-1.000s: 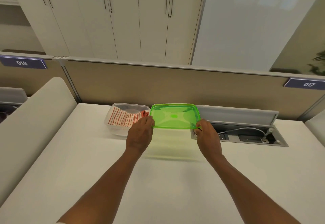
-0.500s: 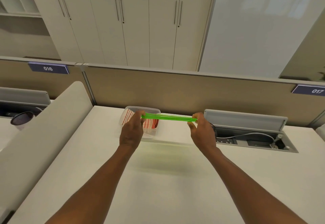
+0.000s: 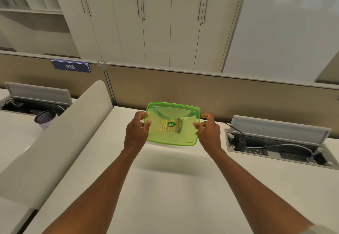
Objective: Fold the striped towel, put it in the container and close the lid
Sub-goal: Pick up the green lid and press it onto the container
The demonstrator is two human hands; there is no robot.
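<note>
Above desk (image 3: 165, 187), lid (image 3: 172, 123) between grips

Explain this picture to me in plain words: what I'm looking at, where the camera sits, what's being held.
No machine here: a person's bare hands, filmed by a wide-angle camera worn on the head, looking forward and down. The left hand and right hand grip a translucent green lid by its side edges, above a white desk. Striped fabric shows faintly through the lid; the container beneath is otherwise hidden. An open cable tray lies to the right.
</note>
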